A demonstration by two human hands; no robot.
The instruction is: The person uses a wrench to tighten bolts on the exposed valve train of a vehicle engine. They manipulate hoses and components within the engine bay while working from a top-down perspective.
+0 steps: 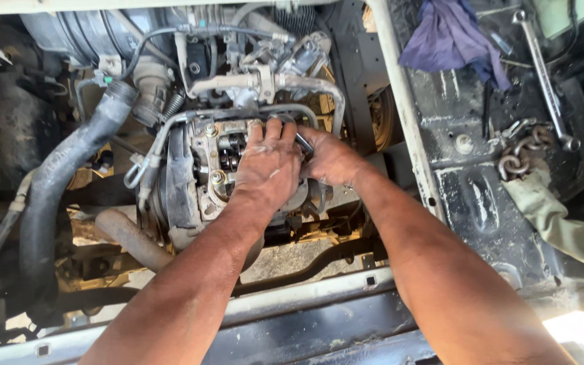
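Engine (197,169): cover off, valve gear bare; nothing refitted yet, by the look of it. Black hose (55,182): left of engine. Purple rag (451,37), long wrench (545,74): right of engine. Your left hand (268,165): spread flat on engine top. Your right hand (332,157): closed around a dark tool handle (303,142) there.

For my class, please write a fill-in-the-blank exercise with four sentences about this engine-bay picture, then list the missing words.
1. Both hands, the left hand and the right hand, rest on the open top of the ____.
2. The cloth lying at upper right is ____ in colour.
3. A long ____ of bare metal lies right of the cloth.
4. The thick black hose runs down the ____ side of the picture.

Missing words: engine; purple; wrench; left
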